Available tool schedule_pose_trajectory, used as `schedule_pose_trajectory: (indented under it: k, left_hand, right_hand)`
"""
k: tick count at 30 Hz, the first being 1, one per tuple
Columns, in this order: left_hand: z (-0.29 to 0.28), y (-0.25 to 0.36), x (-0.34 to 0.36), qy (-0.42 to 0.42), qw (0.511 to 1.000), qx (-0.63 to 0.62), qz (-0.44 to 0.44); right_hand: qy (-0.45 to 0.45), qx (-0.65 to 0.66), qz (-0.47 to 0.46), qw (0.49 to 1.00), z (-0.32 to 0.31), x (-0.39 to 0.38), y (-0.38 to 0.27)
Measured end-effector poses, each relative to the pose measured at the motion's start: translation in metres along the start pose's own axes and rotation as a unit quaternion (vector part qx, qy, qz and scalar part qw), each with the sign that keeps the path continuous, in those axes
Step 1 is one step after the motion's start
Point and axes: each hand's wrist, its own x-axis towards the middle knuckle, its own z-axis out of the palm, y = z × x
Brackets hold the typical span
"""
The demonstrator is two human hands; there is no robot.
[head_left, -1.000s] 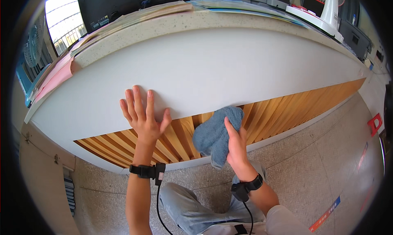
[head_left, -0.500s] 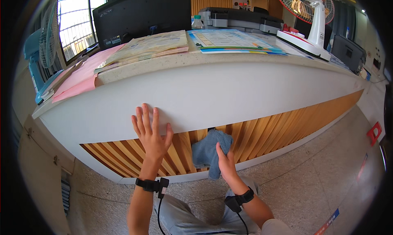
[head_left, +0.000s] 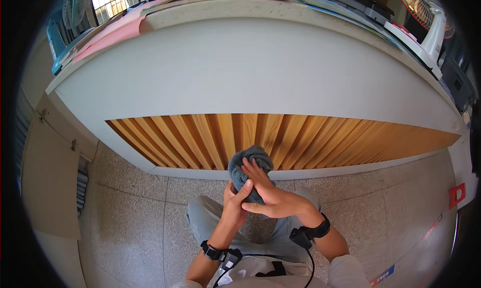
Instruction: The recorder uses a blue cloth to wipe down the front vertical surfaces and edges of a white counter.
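Note:
A grey-blue cloth (head_left: 252, 155), bunched up, is between my hands in front of the counter's slatted wooden panel (head_left: 200, 137). My left hand (head_left: 235, 202) grips its lower left side, with the thumb lying along the cloth. Across the right side of the cloth lies my right hand (head_left: 265, 190), its fingers stretched out and its thumb apart, pointing toward my left hand. The cloth's underside and part of my left fingers are hidden. Above the slats runs the counter's smooth white front (head_left: 240, 70).
Papers and a pink sheet (head_left: 112, 40) overhang the countertop. A white and red fan (head_left: 433, 35) stands at its right, a blue fan (head_left: 57, 42) at far left. A cabinet door (head_left: 50, 172) is at left; a red object (head_left: 456, 195) is at right.
My left hand has come off the white counter front and down onto the cloth. My right hand has drawn the cloth back from the slats and now lies flatter over it. The view tilts lower.

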Motion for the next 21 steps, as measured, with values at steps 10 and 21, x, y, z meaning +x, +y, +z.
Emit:
schedule_pose_trajectory:
  k: [10,21]
  left_hand:
    - [-0.024,0.0,-0.018,0.02,0.998,-0.055,-0.007]
    - [-0.087,-0.001,-0.021,-0.045,0.973,-0.194,-0.12]
  right_hand:
    - [0.197,-0.161,0.02,0.967,-0.004,-0.007,-0.009]
    - [0.193,0.323,0.182,0.908,0.022,-0.036,0.054]
